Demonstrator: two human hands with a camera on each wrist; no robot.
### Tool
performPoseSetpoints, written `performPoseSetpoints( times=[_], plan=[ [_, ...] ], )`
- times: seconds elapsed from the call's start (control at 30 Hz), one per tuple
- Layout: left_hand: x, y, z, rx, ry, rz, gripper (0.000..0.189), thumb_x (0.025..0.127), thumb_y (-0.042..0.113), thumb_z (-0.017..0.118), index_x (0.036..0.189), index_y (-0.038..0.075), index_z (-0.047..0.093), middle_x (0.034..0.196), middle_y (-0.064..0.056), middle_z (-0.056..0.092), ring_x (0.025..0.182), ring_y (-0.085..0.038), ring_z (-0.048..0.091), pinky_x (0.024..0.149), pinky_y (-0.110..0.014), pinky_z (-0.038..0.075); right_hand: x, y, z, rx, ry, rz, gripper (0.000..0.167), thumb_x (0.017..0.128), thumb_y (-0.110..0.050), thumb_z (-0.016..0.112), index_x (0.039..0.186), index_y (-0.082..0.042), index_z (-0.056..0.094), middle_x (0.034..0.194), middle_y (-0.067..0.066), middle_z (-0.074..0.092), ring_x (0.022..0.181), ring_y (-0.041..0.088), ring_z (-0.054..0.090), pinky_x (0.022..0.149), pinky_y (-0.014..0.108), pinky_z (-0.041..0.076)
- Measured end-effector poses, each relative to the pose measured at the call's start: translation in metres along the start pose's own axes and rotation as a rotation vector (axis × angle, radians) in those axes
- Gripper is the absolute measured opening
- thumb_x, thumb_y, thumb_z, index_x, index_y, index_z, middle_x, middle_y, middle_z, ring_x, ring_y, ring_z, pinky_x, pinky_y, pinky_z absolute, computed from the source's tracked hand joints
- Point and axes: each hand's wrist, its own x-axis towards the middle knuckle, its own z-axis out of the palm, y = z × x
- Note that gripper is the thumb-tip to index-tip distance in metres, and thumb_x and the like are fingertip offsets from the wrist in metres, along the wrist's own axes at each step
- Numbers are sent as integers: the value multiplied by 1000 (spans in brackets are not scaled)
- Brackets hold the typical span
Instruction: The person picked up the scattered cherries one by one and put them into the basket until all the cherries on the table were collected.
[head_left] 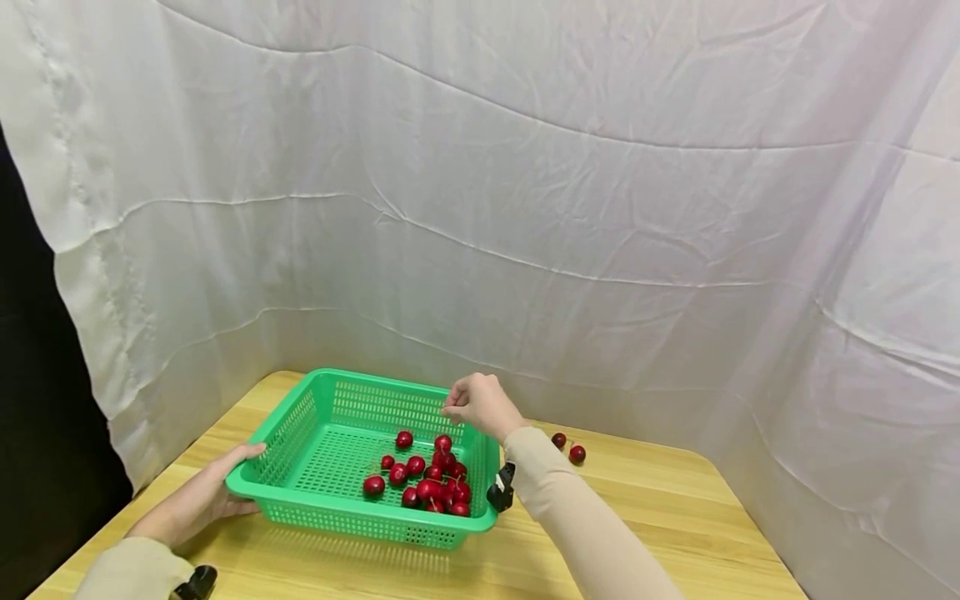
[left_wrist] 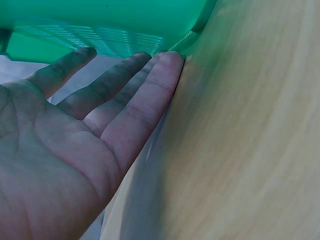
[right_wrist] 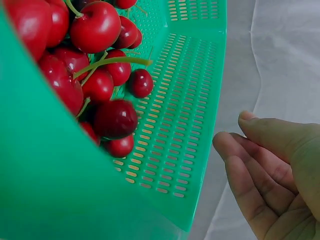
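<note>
A green plastic basket [head_left: 360, 521] with slotted walls stands over the wooden table, cherries [head_left: 430, 490] bunched toward its right front corner. At its left end my left hand [head_left: 213, 492] grips the rim, thumb on top and fingers underneath. The left wrist view shows those fingers [left_wrist: 142, 107] stretched against the basket's underside, close to the tabletop. My right hand [head_left: 483, 406] hovers above the basket's back right corner. In the right wrist view its thumb and fingers are bent loosely just outside the rim, with nothing between them. One dark cherry [right_wrist: 116, 119] in the pile looks slightly blurred.
Two dark cherries [head_left: 576, 453] lie on the wooden table [head_left: 660, 517] to the right of the basket, behind the right forearm. White cloth [head_left: 570, 208] hangs around the back and sides of the table. A dark area borders the far left.
</note>
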Motion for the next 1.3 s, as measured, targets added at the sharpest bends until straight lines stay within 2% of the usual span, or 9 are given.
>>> performPoseSetpoints(
  times=[0.23, 0.33, 0.47, 0.6, 0.7, 0.9, 1.03, 1.2, 1.3],
  plan=[
    [1, 1, 1, 4, 8, -2, 82, 116, 47, 25, 165, -14, 0, 151, -33, 48, 116, -13, 68, 106, -41, 57, -2, 9, -6, -13, 10, 26, 14, 97, -16, 82, 85, -8, 79, 80, 8, 80, 66, 7, 70, 67, 25, 54],
    [2, 1, 1, 3, 10, -8, 82, 116, 48, 25, 165, -14, 0, 150, -32, 50, 116, -12, 68, 106, -42, 57, -3, 16, -12, 0, 27, 36, 13, 97, -14, 81, 87, -5, 79, 81, 11, 80, 71, 20, 76, 67, 26, 55],
    [1, 1, 0, 3, 7, -4, 82, 116, 48, 25, 165, -14, 0, 150, -30, 51, 116, -13, 68, 107, -44, 57, -4, 30, -23, -9, 62, 67, 13, 97, -14, 81, 86, -7, 79, 79, 7, 79, 78, 28, 79, 67, 25, 57],
    [1, 1, -1, -5, 10, -16, 82, 116, 48, 25, 165, -13, 0, 150, -27, 52, 117, -14, 68, 108, -44, 57, -7, 53, -37, -57, 111, 109, 14, 96, -14, 82, 84, -8, 78, 79, 6, 79, 71, 15, 73, 68, 27, 57],
    [1, 1, -1, 1, 5, -8, 82, 117, 48, 25, 165, -13, 0, 151, -28, 51, 117, -14, 68, 107, -43, 57, -13, 73, -48, -97, 143, 147, 13, 95, -14, 83, 85, -7, 78, 80, 7, 79, 69, 11, 67, 70, 28, 56],
    [0, 1, 0, -3, 11, -5, 82, 117, 48, 26, 166, -11, 0, 154, -33, 45, 119, -13, 66, 108, -45, 56, -29, 115, -67, -113, 171, 250, 11, 94, -16, 82, 88, -7, 79, 83, 5, 77, 76, 16, 68, 74, 32, 57],
    [-1, 1, 0, -11, 17, -5, 81, 117, 47, 28, 166, -10, 0, 157, -35, 40, 121, -12, 65, 110, -50, 55, -40, 141, -73, -112, 187, 310, 11, 94, -15, 82, 92, -5, 80, 88, 9, 78, 80, 20, 70, 78, 38, 60],
    [0, -1, 0, -12, 18, -2, 80, 117, 47, 27, 166, -11, 1, 152, -26, 50, 121, -12, 65, 110, -50, 55, -53, 167, -74, -129, 191, 382, 11, 95, -11, 80, 99, 0, 81, 97, 15, 80, 92, 30, 74, 92, 50, 60],
    [1, -2, 0, -12, 13, 0, 81, 117, 47, 26, 166, -11, 1, 152, -26, 50, 121, -11, 65, 110, -51, 55, -60, 178, -72, -141, 176, 419, 13, 97, -10, 77, 103, 1, 80, 103, 17, 80, 103, 37, 73, 99, 56, 58]
  ],
)
